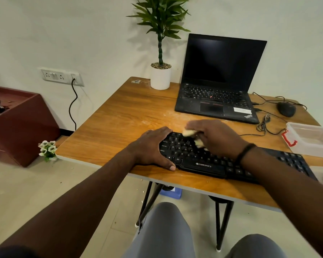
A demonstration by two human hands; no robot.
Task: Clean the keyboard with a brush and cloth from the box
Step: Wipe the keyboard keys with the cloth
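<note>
A black keyboard (pixel 203 161) lies along the near edge of the wooden table (pixel 123 116). My left hand (pixel 151 146) clasps its left end, thumb at the front edge and fingers over the back corner. My right hand (pixel 214 136) rests on the keys in the middle, shut on a crumpled pale yellow cloth (pixel 192 135) that pokes out under the fingers. A clear plastic box (pixel 309 140) with a red clip stands at the right edge of the table. No brush is clearly visible.
An open black laptop (pixel 218 86) stands behind the keyboard, a black mouse (pixel 286 108) with tangled cables to its right. A white potted plant (pixel 160 75) sits at the table's back. A maroon cabinet (pixel 19 123) and a small flower pot (pixel 48 150) are at the left.
</note>
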